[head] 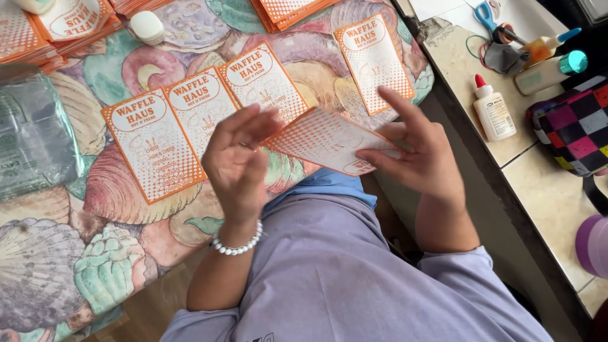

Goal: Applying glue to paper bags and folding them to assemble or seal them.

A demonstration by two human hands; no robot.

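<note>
Nearest, the left hand [237,161] and right hand [418,155] together pinch one orange-and-white paper sleeve [329,140] by its ends, holding it flat above the lap. Four more sleeves [199,120] lie beyond on the shell-patterned surface [57,253]; a glue bottle [494,111] stands far right.

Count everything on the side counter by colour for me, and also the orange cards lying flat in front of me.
Orange-and-white cards flat on the shell-print tablecloth: 4
Orange-and-white card held in both hands: 1
White glue bottle: 1
Blue-handled scissors: 1
Teal-capped bottle: 1
Total: 8
</note>
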